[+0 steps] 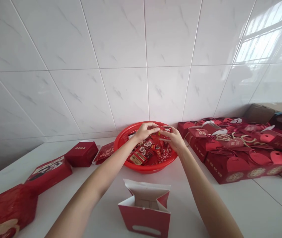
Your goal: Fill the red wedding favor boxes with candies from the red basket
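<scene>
Above a red plastic basket point(153, 168), my left hand point(145, 131) and my right hand point(175, 138) meet with their fingertips close together. Between them is a small red candy packet point(165, 133), pinched at its sides by the fingers of both hands. Its print is too small to read. Below it, the basket holds many wrapped sweets point(141, 157) in red, gold and white. On the near side of the basket, between my forearms, an unfolded-top red paper box point(145, 216) stands upright with its white inside showing.
Many red gift boxes point(226, 167) with cord ties stand in rows at the right, a brown carton point(262, 112) behind them. At the left are a red box point(81, 154), a picture box point(50, 173) and a red bag point(9, 211). A tiled wall point(123, 96) rises behind.
</scene>
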Tool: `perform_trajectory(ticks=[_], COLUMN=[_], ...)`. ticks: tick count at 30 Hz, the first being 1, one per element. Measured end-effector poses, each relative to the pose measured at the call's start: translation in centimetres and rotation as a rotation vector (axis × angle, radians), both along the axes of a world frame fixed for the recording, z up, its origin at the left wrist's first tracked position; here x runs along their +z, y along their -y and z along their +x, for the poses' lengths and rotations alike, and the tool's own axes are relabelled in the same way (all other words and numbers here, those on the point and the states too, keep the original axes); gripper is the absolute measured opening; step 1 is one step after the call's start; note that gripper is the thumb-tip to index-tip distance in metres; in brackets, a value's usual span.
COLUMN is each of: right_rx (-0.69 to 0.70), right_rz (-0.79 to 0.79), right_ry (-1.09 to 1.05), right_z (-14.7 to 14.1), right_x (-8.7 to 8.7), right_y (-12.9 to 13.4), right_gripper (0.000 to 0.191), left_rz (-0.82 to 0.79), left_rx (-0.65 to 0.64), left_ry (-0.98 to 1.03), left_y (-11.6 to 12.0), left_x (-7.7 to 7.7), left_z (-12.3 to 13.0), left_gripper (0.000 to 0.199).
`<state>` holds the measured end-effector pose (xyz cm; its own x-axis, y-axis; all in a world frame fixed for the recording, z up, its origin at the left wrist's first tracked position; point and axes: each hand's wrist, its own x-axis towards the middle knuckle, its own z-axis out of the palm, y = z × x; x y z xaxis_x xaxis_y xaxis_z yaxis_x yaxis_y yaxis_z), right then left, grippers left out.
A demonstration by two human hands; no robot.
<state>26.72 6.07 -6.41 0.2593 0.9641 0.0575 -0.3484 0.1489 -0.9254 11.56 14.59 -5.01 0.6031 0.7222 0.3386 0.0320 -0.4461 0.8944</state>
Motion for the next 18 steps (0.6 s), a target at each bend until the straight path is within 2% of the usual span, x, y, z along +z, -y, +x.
perform_trajectory(ticks=[3,7,9,11,14,18], right_rx=[-0.016,-0.122,-0.158,-0.175,-0.179,-0.172], right_rz=[0.014,0.026,0.032,0.038,0.042,0.031], right_ry=[0.004,-0.049,-0.068,-0.078,-0.087,-0.091], right_z=[-0.1,0.0,0.1,0.2,0.1,0.0], right_x=[0.1,0.0,-0.2,-0.3,-0.5,-0.5], right_y=[0.0,-0.1,-0.3,-0.4,-0.5,-0.4], right_gripper=[0.049,0.041,0.037,0.035,0.035,0.034], left_rz=[-0.03,-0.058,-0.024,0.053,0.198,0.374], left_rx=[-0.006,0.003,-0.046,-0.165,-0.32,-0.29], left_ry=[0.05,0.045,-0.104,-0.338,-0.634,-0.855], left_y=[0.1,-0.1,-0.1,0.2,1.2,2.4], left_x=[-0.1,-0.8,-1.3,-1.8,-2.6,-3.7], left_z=[0.3,0.7,0.7,0.6,0.7,1.5], left_gripper=[0.042,0.032,0.025,0.019,0.026,0.045])
